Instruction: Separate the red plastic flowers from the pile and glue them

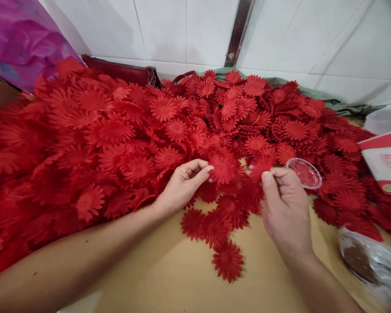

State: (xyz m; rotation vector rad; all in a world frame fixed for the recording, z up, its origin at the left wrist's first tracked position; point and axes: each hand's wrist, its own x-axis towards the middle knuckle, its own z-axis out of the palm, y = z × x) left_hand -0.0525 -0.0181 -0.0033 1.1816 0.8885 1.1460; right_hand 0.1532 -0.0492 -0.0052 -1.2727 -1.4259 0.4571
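I am noting: left hand [182, 184] pinching red flower cutout [222, 169] at frame centre, lifting it off pile [94, 139]; right hand [282, 204] pinching second cutout [260, 166] beside clear cup [304, 173].

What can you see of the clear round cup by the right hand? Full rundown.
The clear cup is a small, shallow, round dish of what looks like thin transparent plastic. It lies tilted, its open rim facing the camera, and red shows through it. It sits at the pile's near edge on the red fabric flowers, just beyond the knuckles of the right hand. Whether the hand touches it cannot be told. Nothing inside it is discernible.
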